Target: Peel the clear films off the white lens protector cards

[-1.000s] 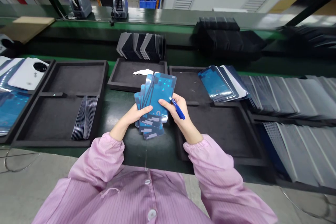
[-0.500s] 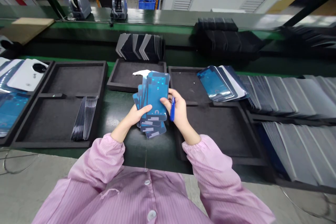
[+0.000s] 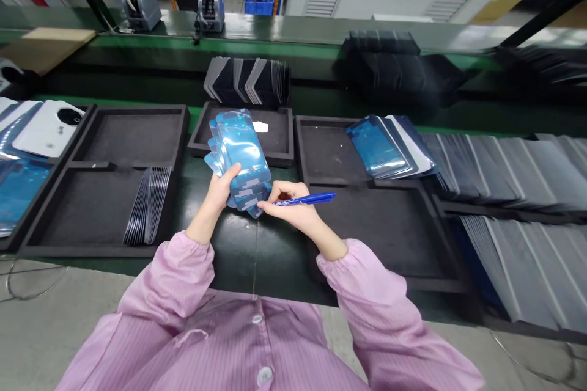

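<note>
My left hand (image 3: 223, 186) is closed on a fanned stack of blue film-covered phone back panels (image 3: 243, 149), thumb on top at the left edge. The stack tilts to the left above the dark green bench. My right hand (image 3: 293, 201) grips a blue pen (image 3: 316, 198), whose long end points right. The fingertips of that hand are at the lower right corner of the stack, by the pale labels; the pen's tip is hidden. A small white piece (image 3: 260, 126) lies in the tray behind the stack.
Black foam trays stand left (image 3: 128, 134), behind (image 3: 197, 134) and right (image 3: 380, 226) of my hands. Thin panels (image 3: 149, 204) lean in the left tray; more blue and white panels (image 3: 385, 146) lie at right. Grey panels (image 3: 527, 269) fill the far right. Tape dispensers (image 3: 211, 9) stand on the rear shelf.
The stack has turned and shifted left and back. My right hand has dropped to its lower corner, and the pen has swung from upright to nearly level. The white piece is uncovered.
</note>
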Available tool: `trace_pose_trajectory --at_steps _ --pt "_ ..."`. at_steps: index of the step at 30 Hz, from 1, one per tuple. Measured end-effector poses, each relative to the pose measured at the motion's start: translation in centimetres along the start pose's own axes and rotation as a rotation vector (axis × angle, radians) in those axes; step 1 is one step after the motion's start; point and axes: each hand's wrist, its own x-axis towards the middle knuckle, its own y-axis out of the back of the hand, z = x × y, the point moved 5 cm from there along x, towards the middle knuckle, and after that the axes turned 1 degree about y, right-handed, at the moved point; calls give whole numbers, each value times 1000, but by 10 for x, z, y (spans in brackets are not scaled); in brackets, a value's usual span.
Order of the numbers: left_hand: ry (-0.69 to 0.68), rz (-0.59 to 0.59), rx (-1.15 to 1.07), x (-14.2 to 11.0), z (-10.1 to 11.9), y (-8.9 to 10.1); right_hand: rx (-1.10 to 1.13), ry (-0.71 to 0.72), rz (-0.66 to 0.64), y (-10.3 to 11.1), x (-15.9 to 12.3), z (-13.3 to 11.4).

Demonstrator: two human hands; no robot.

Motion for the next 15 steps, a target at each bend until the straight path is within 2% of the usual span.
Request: trace_pose_trajectory --at_steps 15 --pt "5 11 -6 -1 0 -1 -160 99 13 -2 0 -6"
